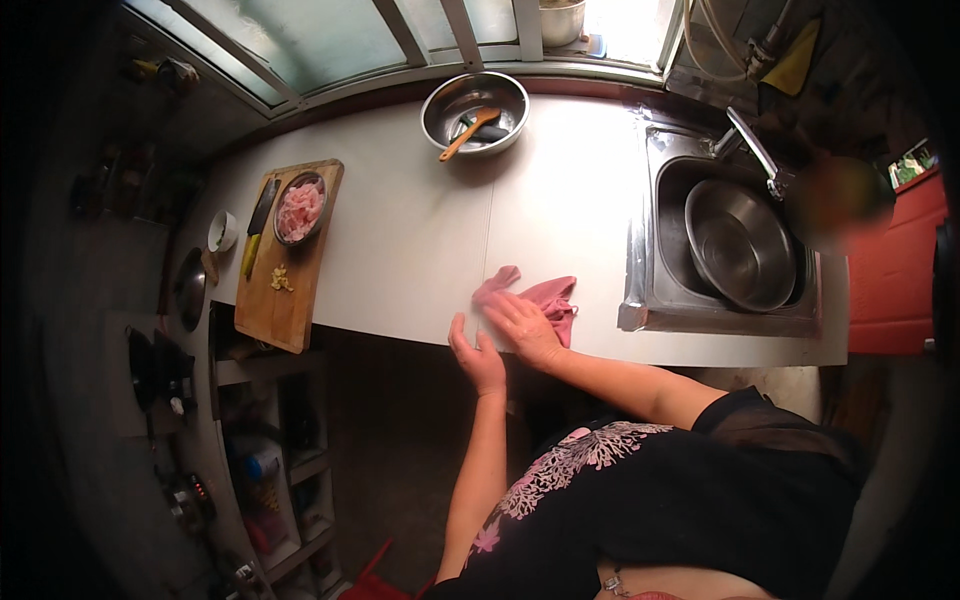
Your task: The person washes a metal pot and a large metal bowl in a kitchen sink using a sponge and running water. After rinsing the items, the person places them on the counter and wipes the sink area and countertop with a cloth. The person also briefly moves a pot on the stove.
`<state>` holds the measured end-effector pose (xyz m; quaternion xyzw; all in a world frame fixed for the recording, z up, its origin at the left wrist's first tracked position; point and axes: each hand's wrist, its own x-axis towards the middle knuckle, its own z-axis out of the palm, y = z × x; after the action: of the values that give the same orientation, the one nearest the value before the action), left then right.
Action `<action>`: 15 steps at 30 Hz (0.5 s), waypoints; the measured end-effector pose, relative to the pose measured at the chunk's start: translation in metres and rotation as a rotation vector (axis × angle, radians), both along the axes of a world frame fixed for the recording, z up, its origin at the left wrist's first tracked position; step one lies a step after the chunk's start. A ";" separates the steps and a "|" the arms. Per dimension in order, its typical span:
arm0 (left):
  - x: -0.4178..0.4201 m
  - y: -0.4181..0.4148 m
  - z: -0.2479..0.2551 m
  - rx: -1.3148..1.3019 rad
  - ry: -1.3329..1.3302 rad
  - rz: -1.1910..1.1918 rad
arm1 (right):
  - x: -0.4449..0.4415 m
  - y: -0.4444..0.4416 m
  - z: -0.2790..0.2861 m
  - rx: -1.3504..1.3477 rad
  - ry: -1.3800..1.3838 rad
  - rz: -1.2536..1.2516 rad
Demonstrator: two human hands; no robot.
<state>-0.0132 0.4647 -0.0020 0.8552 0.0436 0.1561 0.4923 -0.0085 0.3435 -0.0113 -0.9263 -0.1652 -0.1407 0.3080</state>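
A crumpled pink cloth [551, 295] lies on the white countertop [405, 247] near its front edge. Over its left part is my right hand [521, 326], palm down, holding the cloth against the surface; its fingers are slightly blurred. Just left of it, my left hand [480, 360] is at the counter's edge with thumb and fingers apart and nothing in them. The two hands are close together but do not appear to touch.
Left stands a wooden cutting board [292, 315] with a bowl of sliced raw meat [301, 210], a cleaver [262, 208] and chopped yellowish pieces [281, 279]. A steel bowl [431, 131] with a wooden spatula [469, 135] is at the back. Right, a sink [667, 247] holds a metal basin [739, 244].
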 end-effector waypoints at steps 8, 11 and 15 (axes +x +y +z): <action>0.004 0.067 0.016 -0.132 -0.042 -0.005 | 0.034 0.002 0.048 1.589 0.740 0.066; 0.008 0.074 0.012 -0.216 -0.003 -0.057 | 0.037 -0.072 0.013 1.411 0.596 -0.209; 0.014 0.072 0.003 -0.249 0.070 -0.094 | 0.012 -0.117 0.004 0.103 0.061 -0.630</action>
<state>0.0011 0.5366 0.0010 0.7937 0.0397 0.0963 0.5993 0.0035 0.2268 -0.0076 -0.9189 0.1464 -0.2094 0.3007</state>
